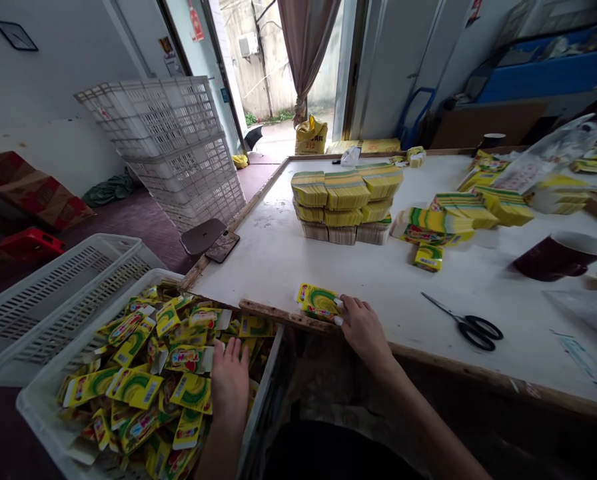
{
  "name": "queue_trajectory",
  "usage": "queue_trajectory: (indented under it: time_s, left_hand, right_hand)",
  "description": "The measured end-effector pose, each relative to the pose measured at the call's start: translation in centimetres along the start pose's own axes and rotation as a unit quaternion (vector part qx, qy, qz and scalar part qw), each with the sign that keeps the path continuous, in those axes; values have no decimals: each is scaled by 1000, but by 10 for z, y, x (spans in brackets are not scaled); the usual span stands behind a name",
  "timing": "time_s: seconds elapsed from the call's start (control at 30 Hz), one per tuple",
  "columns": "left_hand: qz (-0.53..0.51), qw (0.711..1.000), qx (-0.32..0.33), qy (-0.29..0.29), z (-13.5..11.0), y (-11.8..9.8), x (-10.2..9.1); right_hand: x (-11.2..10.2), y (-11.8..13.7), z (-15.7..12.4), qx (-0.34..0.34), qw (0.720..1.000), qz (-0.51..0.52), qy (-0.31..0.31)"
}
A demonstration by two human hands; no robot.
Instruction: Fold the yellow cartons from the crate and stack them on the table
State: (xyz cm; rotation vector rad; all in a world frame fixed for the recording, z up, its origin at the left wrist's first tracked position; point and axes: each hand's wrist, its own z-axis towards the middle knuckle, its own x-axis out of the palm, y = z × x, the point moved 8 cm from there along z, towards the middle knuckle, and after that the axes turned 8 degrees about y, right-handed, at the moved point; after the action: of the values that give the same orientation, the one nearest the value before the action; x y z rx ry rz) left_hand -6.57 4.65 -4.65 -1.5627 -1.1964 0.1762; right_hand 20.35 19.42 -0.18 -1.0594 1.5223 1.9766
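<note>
The step in hand looks like steadying one yellow carton (318,301) at the near edge of the bench (258,267), its right end pinched in the right hand's (364,328) fingers. The left hand (230,380) has its fingers loosely spread over a crate (24,403) of similar cartons (136,388); contact is unclear. The next move seems to call for a light grip. Beyond the right fingers stand stacked bundles (348,200); to their right lie scissors (478,331); well beyond hangs a curtain (308,47).

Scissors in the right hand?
No, the right hand holds one end of a yellow carton, while the scissors lie apart on the white tabletop.
</note>
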Motion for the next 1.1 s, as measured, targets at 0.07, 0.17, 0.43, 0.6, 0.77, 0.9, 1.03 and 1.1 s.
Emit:
queue_trajectory:
  time_s: [0.07, 0.17, 0.43, 0.6, 0.77, 0.9, 1.03, 1.1]
  left_hand:
    - [0, 1000, -10, 8, -7, 15, -1]
    - [12, 996, -1, 84, -22, 34, 16]
    - [-41, 943, 64, 324, -65, 30, 93]
    - [-62, 954, 77, 283, -66, 19, 96]
    - [80, 945, 143, 282, -68, 9, 89]
    - [128, 920, 118, 350, -69, 15, 97]
    - [123, 936, 92, 317, -60, 21, 90]
    - [110, 945, 80, 299, -57, 26, 84]
  right_hand:
    - [1, -2, 3, -2, 1000, 7, -3]
    - [-2, -2, -2, 9, 1000, 21, -21]
    - [29, 55, -56, -31, 879, 457, 134]
    - [57, 104, -87, -22, 755, 599, 268]
    - [57, 85, -81, 8, 799, 563, 209]
    - [46, 65, -72, 7, 783, 596, 178]
    - [39, 58, -69, 24, 777, 599, 191]
    - [40, 57, -69, 41, 768, 613, 180]
